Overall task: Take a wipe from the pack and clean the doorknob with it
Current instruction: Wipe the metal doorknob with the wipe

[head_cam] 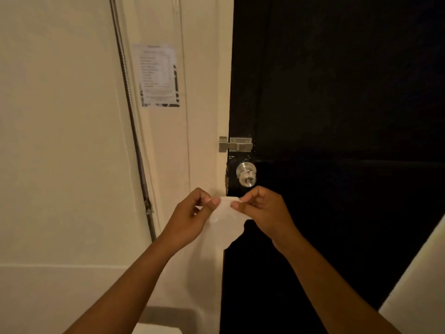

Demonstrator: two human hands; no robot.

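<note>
White and thin, a soft rectangular wipe (222,221) hangs between two bare hands held up in front of the door, its upper edge stretched level and the rest drooping down below them. The left hand (192,213) pinches the wipe's upper left corner between thumb and curled fingers, closed on it; the right hand (261,208) does the same at the upper right corner, thumb and forefinger pressed shut on the sheet. Both forearms rise from the bottom of the view. Just above the hands, apart from them, a round brushed-metal doorknob (246,174) stands out from a black door (337,116), near its edge. Above the knob a small silver sliding latch (235,144) bridges the door and the cream door frame (204,92). Farther left, a printed paper notice (159,74) is stuck on the frame, and a grey metal conduit (132,116) runs down the cream wall (60,116).
</note>
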